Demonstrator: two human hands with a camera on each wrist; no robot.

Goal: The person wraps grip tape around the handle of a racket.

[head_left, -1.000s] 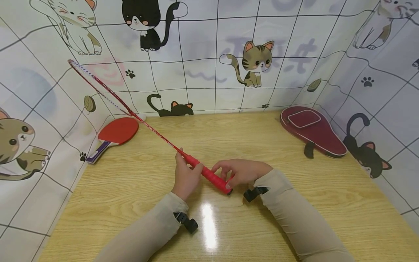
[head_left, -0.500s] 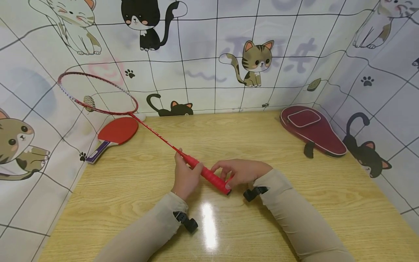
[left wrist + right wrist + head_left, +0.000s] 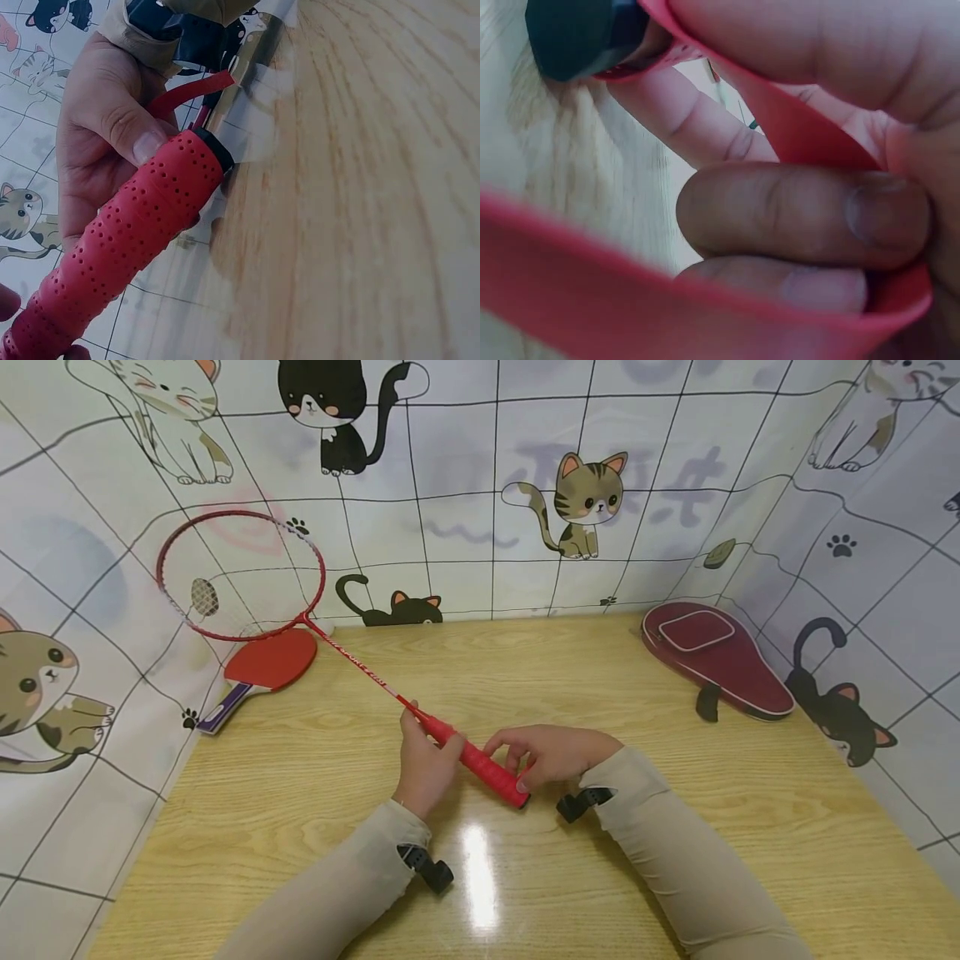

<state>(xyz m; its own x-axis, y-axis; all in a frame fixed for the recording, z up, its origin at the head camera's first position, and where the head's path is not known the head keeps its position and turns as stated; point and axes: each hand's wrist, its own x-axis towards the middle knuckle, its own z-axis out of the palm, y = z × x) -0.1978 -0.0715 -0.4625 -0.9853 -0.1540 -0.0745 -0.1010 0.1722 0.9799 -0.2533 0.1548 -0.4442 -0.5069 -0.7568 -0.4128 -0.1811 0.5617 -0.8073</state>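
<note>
A red badminton racket [image 3: 352, 660] slants across the head view, its oval head up at the far left. My left hand [image 3: 430, 768] grips the upper end of its handle. At the butt end is my right hand [image 3: 558, 752], thumb pressed on the perforated red wrap [image 3: 127, 225]. A loose strip of red grip tape [image 3: 637, 289] loops around the curled fingers [image 3: 795, 214] of that hand in the right wrist view. The black butt cap [image 3: 215, 151] shows past the wrap. Part of the left fingers is hidden behind the handle.
A red table tennis bat [image 3: 273, 658] lies at the back left of the wooden table [image 3: 480, 668], under the racket head. At the back right is a dark red bat case [image 3: 712, 660]. Cat-printed sheeting [image 3: 465, 527] stands around the table's back and sides.
The racket has turned about its shaft: its head was edge-on one second ago and now shows a wide oval. Both hands have stayed nearly in place.
</note>
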